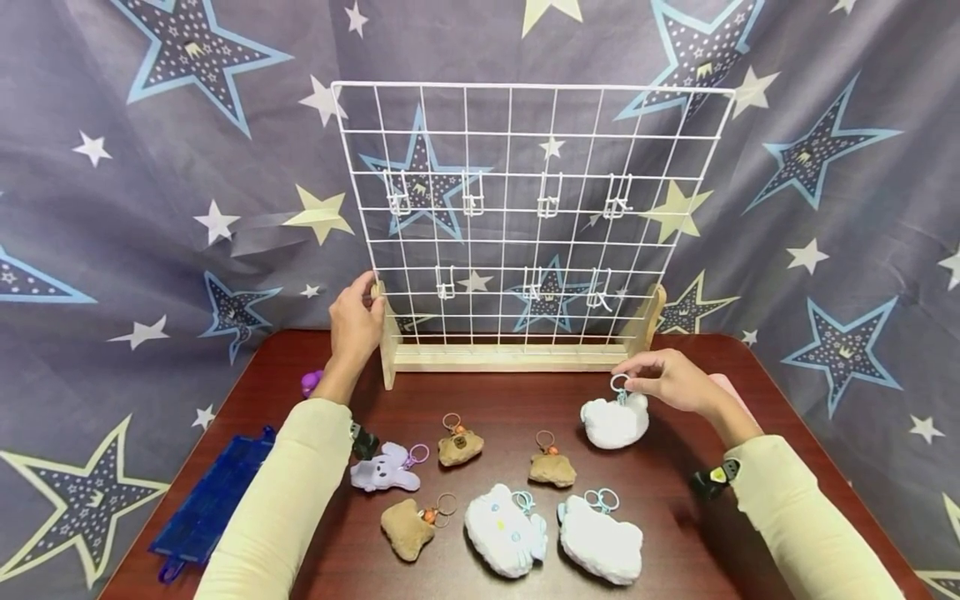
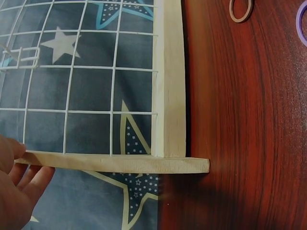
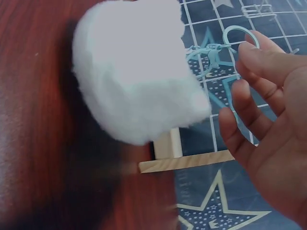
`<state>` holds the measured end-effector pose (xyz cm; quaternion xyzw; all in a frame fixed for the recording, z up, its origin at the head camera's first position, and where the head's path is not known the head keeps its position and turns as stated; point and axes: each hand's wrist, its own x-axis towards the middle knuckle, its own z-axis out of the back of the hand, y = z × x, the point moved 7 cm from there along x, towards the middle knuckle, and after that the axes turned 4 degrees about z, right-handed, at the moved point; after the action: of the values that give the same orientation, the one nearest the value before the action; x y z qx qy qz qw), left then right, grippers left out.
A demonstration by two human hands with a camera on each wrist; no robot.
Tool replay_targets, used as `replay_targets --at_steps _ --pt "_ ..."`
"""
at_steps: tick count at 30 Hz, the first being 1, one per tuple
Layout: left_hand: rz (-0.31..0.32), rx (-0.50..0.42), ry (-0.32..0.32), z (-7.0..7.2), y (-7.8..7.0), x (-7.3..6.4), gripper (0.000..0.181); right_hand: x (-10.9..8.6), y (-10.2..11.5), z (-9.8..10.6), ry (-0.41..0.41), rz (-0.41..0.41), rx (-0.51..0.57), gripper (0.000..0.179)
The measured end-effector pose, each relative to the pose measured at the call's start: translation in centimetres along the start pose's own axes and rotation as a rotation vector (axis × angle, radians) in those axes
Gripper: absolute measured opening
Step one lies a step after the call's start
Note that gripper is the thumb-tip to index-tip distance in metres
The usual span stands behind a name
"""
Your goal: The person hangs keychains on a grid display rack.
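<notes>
With thumb and fingers, my left hand (image 1: 356, 321) holds the left wooden side post (image 2: 110, 163) of a white wire grid rack (image 1: 510, 242). My right hand (image 1: 671, 382) pinches the light blue ring (image 3: 240, 29) of a white plush keychain (image 1: 615, 421), which hangs from it over the table's right side. In the right wrist view its furry white body (image 3: 129, 72) hides part of the rack's base. Several white hooks (image 1: 548, 204) are fixed on the grid in two rows, with nothing hanging on them.
Two more white plush keychains (image 1: 600, 542) lie at the front of the brown table (image 1: 337, 575). Around them are three brown plush keychains (image 1: 552, 469) and a lilac bunny one (image 1: 385, 469). A dark blue folded item (image 1: 213, 500) lies at left, near a small purple object (image 1: 311, 383).
</notes>
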<state>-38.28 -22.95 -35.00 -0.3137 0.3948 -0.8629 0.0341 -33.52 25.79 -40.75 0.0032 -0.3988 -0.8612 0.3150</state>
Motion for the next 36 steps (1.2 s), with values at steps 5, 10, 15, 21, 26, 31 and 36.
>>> replay_targets --at_steps 5,10,15,21,26,31,36 --pt "-0.011 0.003 -0.008 0.0 -0.1 -0.1 0.044 0.5 1.4 1.2 -0.032 0.017 -0.050 0.021" --pt "-0.016 0.001 -0.011 0.0 -0.2 -0.2 0.044 0.9 2.7 2.8 -0.070 -0.004 -0.086 0.022" --pt "0.001 0.018 -0.009 0.0 -0.1 -0.2 0.043 1.2 4.1 4.6 -0.095 -0.016 -0.054 0.025" --pt "0.008 0.027 -0.003 -0.1 0.0 -0.2 0.043 1.9 6.2 7.0 -0.139 0.047 -0.072 0.023" --pt "0.009 0.027 -0.005 -0.1 0.1 -0.2 0.043 2.9 7.7 8.9 -0.191 0.066 -0.089 0.025" --pt "0.009 0.022 -0.013 -0.1 0.1 -0.3 0.044 3.9 9.3 10.3 -0.282 0.062 -0.070 0.025" --pt "0.010 0.029 -0.019 0.0 0.0 -0.3 0.044 4.7 10.9 11.2 -0.383 0.066 -0.020 0.025"
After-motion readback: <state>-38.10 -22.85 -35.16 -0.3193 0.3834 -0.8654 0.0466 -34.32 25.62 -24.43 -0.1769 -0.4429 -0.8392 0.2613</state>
